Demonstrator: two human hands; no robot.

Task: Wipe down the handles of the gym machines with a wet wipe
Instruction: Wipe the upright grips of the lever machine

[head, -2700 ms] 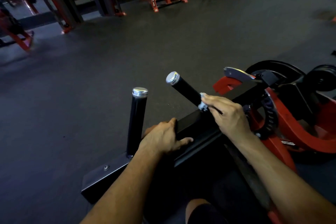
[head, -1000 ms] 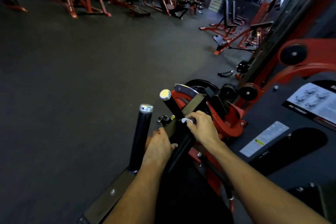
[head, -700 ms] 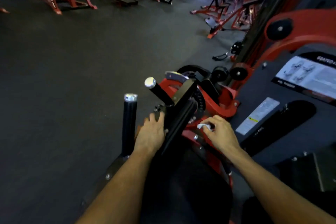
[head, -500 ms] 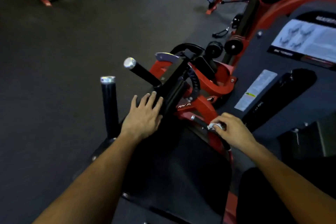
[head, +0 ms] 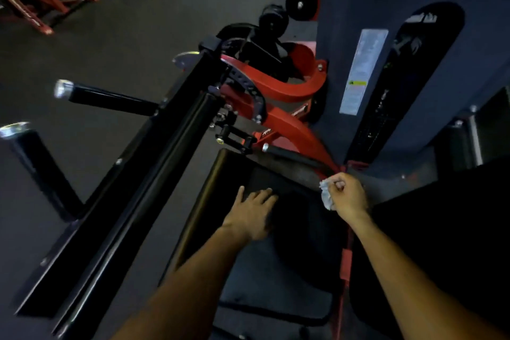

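Under the flat, spread left hand (head: 255,208): black seat pad (head: 276,262); beside it, right hand (head: 348,194) pinching crumpled wet wipe (head: 326,196) near side handle (head: 292,156); beyond, dark rubber floor (head: 124,44).

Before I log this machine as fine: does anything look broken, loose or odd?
Nothing stands out. The right hand holds the crumpled wet wipe by the side handle; the left hand rests flat on the seat pad. The dim light could hide small damage.

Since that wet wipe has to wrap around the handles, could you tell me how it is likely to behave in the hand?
The wet wipe looks floppy: it sits bunched and creased in the right hand, with a tail drooping below the fingers. It seems light, since a fingertip pinch carries it. It should probably mould round the small side handle nearby.
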